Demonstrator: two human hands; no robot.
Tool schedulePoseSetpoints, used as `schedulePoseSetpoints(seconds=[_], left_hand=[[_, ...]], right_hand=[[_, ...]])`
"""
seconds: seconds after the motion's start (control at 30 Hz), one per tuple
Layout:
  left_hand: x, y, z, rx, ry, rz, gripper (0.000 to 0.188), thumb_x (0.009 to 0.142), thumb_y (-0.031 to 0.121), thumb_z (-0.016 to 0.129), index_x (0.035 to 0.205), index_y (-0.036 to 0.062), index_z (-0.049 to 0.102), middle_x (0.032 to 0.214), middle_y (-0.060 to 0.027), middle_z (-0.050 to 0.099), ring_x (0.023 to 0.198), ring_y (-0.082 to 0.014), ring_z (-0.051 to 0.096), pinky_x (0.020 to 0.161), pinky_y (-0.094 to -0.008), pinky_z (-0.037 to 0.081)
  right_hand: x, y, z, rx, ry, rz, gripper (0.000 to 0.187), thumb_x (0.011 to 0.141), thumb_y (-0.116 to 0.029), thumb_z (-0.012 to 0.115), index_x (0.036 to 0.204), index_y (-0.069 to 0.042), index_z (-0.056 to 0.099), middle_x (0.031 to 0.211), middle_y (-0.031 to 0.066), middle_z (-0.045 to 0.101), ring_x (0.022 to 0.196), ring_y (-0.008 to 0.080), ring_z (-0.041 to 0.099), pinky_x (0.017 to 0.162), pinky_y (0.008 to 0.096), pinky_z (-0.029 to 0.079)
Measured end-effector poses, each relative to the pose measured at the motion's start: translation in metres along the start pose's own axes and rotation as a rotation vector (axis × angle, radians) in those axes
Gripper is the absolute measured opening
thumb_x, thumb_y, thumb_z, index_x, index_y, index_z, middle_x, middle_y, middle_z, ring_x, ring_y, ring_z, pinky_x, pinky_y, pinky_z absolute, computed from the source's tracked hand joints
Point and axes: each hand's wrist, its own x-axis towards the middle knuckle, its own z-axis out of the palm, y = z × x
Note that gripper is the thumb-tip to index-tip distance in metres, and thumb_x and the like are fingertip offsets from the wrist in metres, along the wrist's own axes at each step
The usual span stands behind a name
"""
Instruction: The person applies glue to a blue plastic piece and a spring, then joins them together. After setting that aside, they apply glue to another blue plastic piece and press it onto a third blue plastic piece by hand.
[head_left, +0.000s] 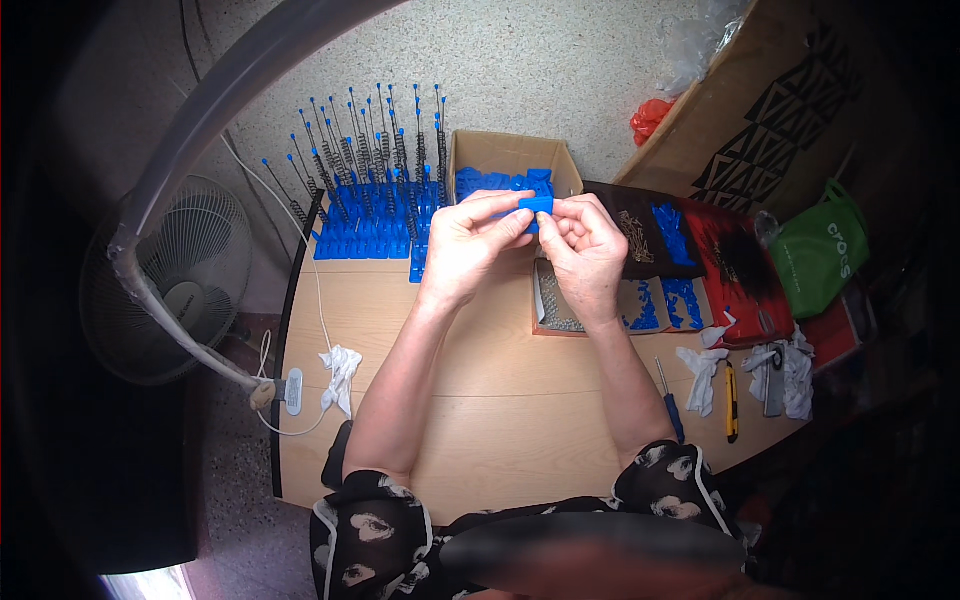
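Between my two hands, above the far middle of the table, is a small blue plastic part (537, 204). The fingertips of my left hand (474, 238) pinch it from the left. From the right, the thumb and fingers of my right hand (583, 250) are closed on it too. Just behind the hands stands a cardboard box (507, 150) holding blue plastic pieces (490, 182). To the left, a blue rack (365, 240) carries several upright thin rods with black springs (381, 150) and blue tips. Fine details of the held part are covered by my fingers.
Right of my hands sit trays with small blue pieces (640, 305), clear beads (556, 308) and brass-coloured parts (636, 235). A screwdriver (671, 405), yellow cutter (732, 405) and white cloths (702, 380) lie at right. A lamp arm (165, 190) arches over the left, near a fan (170, 285).
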Motion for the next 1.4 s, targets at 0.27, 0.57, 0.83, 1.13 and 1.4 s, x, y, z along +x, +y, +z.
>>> schedulePoseSetpoints(seconds=[0.27, 0.57, 0.83, 1.13, 1.4], left_hand=[[-0.002, -0.002, 0.002, 0.056, 0.008, 0.051, 0.020, 0.090, 0.000, 0.069, 0.110, -0.0018, 0.071, 0.113, -0.0121, 0.063, 0.101, -0.0201, 0.066, 0.084, -0.0311, 0.062], [-0.001, -0.005, 0.001, 0.075, 0.021, 0.064, 0.020, 0.089, 0.000, 0.069, 0.109, -0.0018, 0.071, 0.113, -0.0124, 0.064, 0.100, -0.0203, 0.066, 0.084, -0.0312, 0.062], [-0.002, -0.004, 0.003, 0.104, 0.038, 0.060, 0.019, 0.089, 0.000, 0.069, 0.108, -0.0018, 0.072, 0.110, -0.0118, 0.065, 0.098, -0.0198, 0.067, 0.083, -0.0310, 0.062], [-0.001, -0.007, 0.002, 0.097, 0.034, 0.065, 0.019, 0.089, -0.002, 0.068, 0.108, -0.0034, 0.071, 0.110, -0.0120, 0.064, 0.098, -0.0204, 0.067, 0.083, -0.0310, 0.062], [0.006, -0.009, -0.011, -0.199, 0.059, -0.233, 0.027, 0.094, 0.009, 0.066, 0.117, -0.0039, 0.066, 0.105, -0.0130, 0.071, 0.090, -0.0180, 0.070, 0.081, -0.0295, 0.063]], right_hand=[[-0.003, 0.003, 0.001, -0.010, 0.027, -0.026, 0.010, 0.086, 0.010, 0.067, 0.094, 0.007, 0.064, 0.094, 0.0053, 0.059, 0.078, 0.0082, 0.066, 0.062, 0.0212, 0.055], [-0.003, 0.006, 0.002, -0.032, 0.046, -0.025, 0.011, 0.084, 0.010, 0.068, 0.094, 0.007, 0.065, 0.092, 0.0052, 0.060, 0.076, 0.0078, 0.066, 0.061, 0.0216, 0.055], [-0.005, 0.011, 0.002, -0.042, 0.073, -0.053, 0.011, 0.083, 0.010, 0.069, 0.093, 0.006, 0.066, 0.091, 0.0055, 0.061, 0.073, 0.0075, 0.066, 0.060, 0.0214, 0.055], [-0.005, 0.012, 0.003, -0.041, 0.079, -0.054, 0.011, 0.082, 0.010, 0.070, 0.091, 0.006, 0.066, 0.089, 0.0051, 0.061, 0.071, 0.0066, 0.065, 0.059, 0.0213, 0.054], [0.005, 0.000, -0.013, 0.095, -0.092, 0.271, 0.017, 0.097, -0.006, 0.061, 0.105, 0.008, 0.068, 0.085, 0.0059, 0.066, 0.065, 0.0078, 0.060, 0.056, 0.0214, 0.051]])
